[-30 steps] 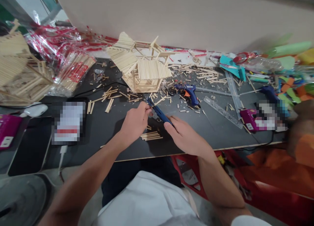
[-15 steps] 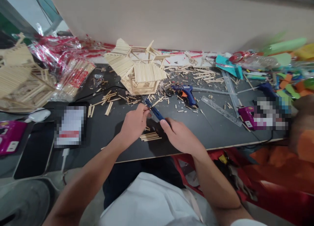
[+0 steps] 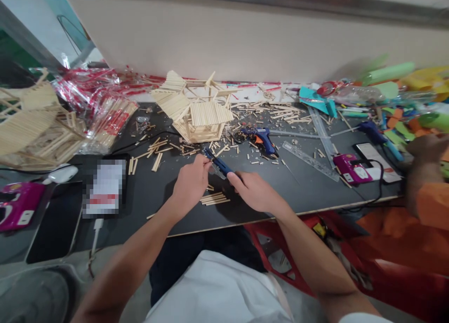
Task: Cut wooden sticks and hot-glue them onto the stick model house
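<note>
My right hand (image 3: 254, 189) is wrapped round the blue-handled pliers (image 3: 221, 165), thumb along the handle, jaws pointing away to the left. My left hand (image 3: 192, 180) is closed in a pinch right by the jaws; whatever is between its fingertips is too small to make out. Below the pliers, a row of short wooden sticks (image 3: 215, 199) lies on the dark table (image 3: 256, 210). Beyond my hands stands a small house model (image 3: 201, 121) made of wooden sticks, with slatted roof panels.
A blue glue gun (image 3: 264, 139) and a clear ruler (image 3: 310, 161) lie right of centre among stick offcuts. At left are a second stick model (image 3: 33, 126), bagged sticks (image 3: 114, 119) and phones (image 3: 105, 187). Another person's arm (image 3: 423, 168) is at the right edge.
The view has shifted slightly, so the table sits a little lower in the picture. The pliers have turned slightly in my right hand; both hands keep their grips.
</note>
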{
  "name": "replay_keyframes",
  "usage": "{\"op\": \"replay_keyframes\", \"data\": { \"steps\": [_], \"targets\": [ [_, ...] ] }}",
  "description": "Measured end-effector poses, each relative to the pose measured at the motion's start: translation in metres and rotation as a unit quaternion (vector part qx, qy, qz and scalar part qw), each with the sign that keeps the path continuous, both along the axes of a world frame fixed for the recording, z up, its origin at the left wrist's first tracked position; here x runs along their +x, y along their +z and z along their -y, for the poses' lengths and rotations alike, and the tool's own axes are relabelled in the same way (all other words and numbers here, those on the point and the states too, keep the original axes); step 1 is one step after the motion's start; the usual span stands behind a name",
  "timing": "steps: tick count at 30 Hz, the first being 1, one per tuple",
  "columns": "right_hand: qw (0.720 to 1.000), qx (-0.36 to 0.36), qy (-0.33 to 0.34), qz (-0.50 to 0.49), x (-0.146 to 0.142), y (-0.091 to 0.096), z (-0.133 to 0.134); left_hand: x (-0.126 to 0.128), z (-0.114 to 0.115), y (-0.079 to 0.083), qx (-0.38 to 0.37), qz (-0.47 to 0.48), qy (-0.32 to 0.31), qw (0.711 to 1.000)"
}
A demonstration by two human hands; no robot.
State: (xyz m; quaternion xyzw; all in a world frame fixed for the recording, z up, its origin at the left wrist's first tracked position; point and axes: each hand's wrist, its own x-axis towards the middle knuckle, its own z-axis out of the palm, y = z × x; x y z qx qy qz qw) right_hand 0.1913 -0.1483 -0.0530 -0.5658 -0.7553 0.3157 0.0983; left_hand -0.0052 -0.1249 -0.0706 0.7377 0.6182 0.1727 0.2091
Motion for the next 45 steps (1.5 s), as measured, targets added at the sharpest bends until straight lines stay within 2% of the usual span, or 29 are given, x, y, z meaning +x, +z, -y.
{"op": "replay_keyframes", "data": {
  "steps": [8,14,19,27,45],
  "targets": [
    [1.0,0.003,0.02,-0.008,0.001,-0.001,-0.001,0.003,0.007,0.015,-0.01,-0.05,0.011,0.999],
    [0.998,-0.018,0.055,-0.005,0.012,0.0,0.013,0.017,0.034,0.024,-0.05,-0.084,0.017,0.995],
    [0.998,-0.004,0.058,0.0,0.017,-0.003,0.02,0.028,0.047,0.024,-0.037,-0.087,0.05,0.994],
    [0.996,0.012,0.082,0.012,0.015,-0.002,0.019,0.029,0.056,0.02,-0.023,-0.104,0.084,0.991],
    [0.992,0.04,0.096,0.076,0.016,-0.008,0.017,0.034,0.059,0.016,-0.031,-0.095,0.119,0.988]
  ]
}}
